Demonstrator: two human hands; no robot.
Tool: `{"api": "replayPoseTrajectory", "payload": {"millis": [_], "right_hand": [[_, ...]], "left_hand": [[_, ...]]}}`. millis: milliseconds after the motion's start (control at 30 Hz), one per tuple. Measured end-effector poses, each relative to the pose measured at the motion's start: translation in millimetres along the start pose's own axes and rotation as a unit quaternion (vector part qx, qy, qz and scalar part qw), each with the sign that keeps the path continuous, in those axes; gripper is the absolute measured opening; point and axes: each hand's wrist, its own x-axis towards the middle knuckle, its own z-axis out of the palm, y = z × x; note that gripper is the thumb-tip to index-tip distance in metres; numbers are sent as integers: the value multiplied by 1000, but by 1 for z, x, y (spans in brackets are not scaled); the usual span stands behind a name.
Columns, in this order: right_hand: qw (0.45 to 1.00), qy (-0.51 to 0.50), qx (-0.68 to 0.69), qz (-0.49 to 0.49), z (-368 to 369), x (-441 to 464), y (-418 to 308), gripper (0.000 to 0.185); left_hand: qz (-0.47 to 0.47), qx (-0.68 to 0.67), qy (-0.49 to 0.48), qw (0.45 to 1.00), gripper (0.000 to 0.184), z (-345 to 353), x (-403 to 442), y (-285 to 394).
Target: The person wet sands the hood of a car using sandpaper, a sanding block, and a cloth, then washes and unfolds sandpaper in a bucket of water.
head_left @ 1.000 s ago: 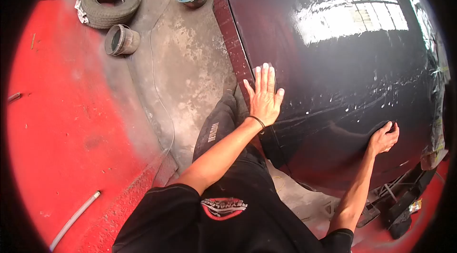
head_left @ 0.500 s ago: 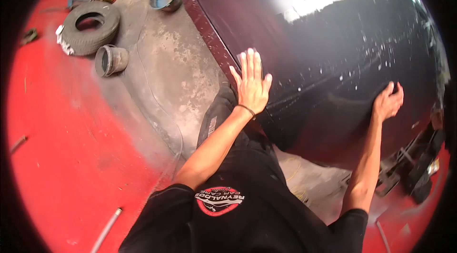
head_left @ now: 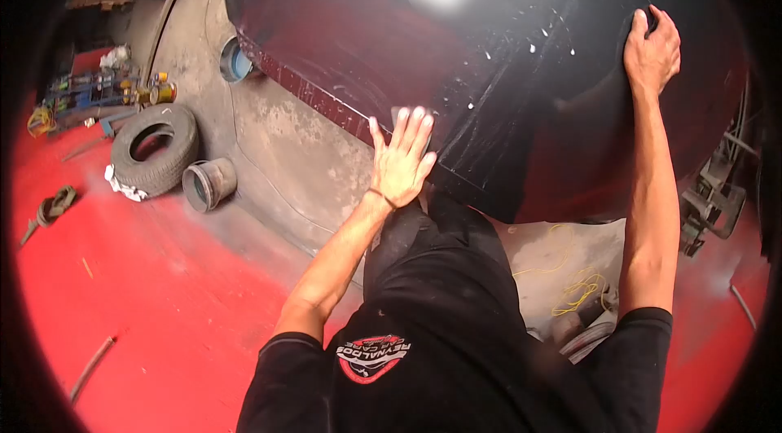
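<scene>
A large glossy dark car panel (head_left: 342, 34), blackish with maroon areas, fills the upper middle, streaked with white drops and wet-looking lines. My left hand (head_left: 399, 164) lies flat near its left edge, fingers stretched and thumb apart. A small grey sheet (head_left: 398, 115), perhaps sandpaper, shows from under those fingertips; most of it is covered. Farther up on the right side of the panel rests my right hand (head_left: 654, 54), fingers curled in with the thumb close to the forefinger. Something dark shows between them, too unclear to name.
A bucket with blue-tinted contents (head_left: 237, 62) stands beside the panel's left edge. On the left floor are a tyre (head_left: 155, 152), a tipped grey bucket (head_left: 210, 184) and cluttered tools (head_left: 98, 95). Yellow cord (head_left: 582, 293) lies below the panel; metal stand parts (head_left: 717, 205) are at right.
The view has shifted. My right hand has moved farther up the panel, its arm more extended. My left hand stays flat near the panel's left edge with the grey sheet beneath it.
</scene>
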Motion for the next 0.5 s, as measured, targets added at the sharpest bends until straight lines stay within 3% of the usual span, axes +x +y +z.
{"api": "replayPoseTrajectory", "payload": {"millis": [100, 167, 267, 367, 500], "right_hand": [[1000, 12, 6, -13, 1, 0, 2, 50], [1000, 11, 5, -19, 2, -1, 4, 50], [999, 14, 12, -26, 3, -6, 6, 49], [1000, 24, -3, -19, 6, -4, 2, 46], [999, 23, -24, -18, 6, -4, 1, 45]], "left_hand": [[51, -7, 28, 998, 64, -73, 105, 28], [73, 41, 54, 995, 63, -85, 147, 37], [62, 15, 47, 997, 65, -74, 113, 37], [51, 14, -40, 998, 67, -34, 29, 6], [61, 8, -7, 998, 66, -60, 89, 31]]}}
